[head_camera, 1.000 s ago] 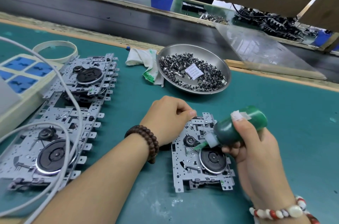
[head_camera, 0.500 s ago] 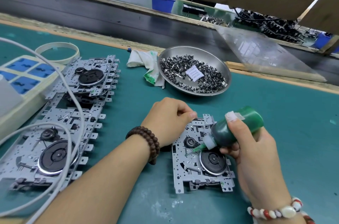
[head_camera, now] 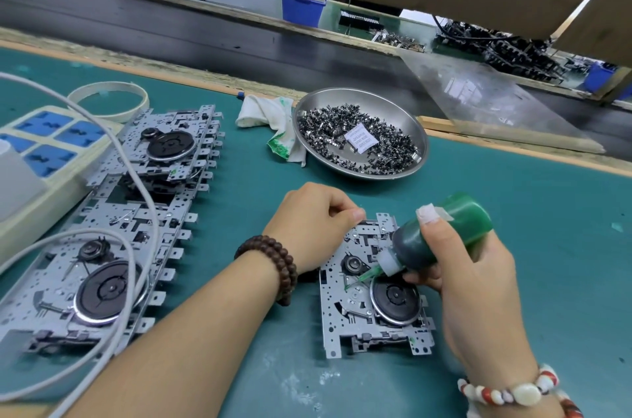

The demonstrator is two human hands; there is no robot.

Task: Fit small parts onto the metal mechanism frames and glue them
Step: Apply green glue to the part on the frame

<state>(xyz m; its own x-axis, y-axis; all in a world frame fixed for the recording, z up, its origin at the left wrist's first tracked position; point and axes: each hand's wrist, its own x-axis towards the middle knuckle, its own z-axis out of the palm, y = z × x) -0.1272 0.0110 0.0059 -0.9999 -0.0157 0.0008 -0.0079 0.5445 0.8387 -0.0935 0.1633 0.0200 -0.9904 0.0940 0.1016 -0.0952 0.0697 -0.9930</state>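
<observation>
A metal mechanism frame (head_camera: pixel 349 321) with a black flywheel lies on the green mat in front of me. My right hand (head_camera: pixel 475 274) grips a green glue bottle (head_camera: pixel 441 232), tilted down to the left, its green nozzle tip touching the frame near a small pulley. My left hand (head_camera: pixel 307 222) is curled, its fingertips pressing on the frame's far left edge. Whether it pinches a small part I cannot tell. A steel bowl (head_camera: pixel 420 133) full of small dark parts stands beyond the frame.
Stacks of mechanism frames (head_camera: pixel 136 209) lie at the left, crossed by white cables (head_camera: pixel 147 198). A power strip (head_camera: pixel 44 150), a white ring (head_camera: pixel 106 102) and a stained rag (head_camera: pixel 273 123) sit further back. Beyond the mat's edge runs a conveyor with a clear sheet (head_camera: pixel 478 99).
The nozzle tip has stayed on the frame and shifted only slightly. My left hand keeps its place on the frame's edge.
</observation>
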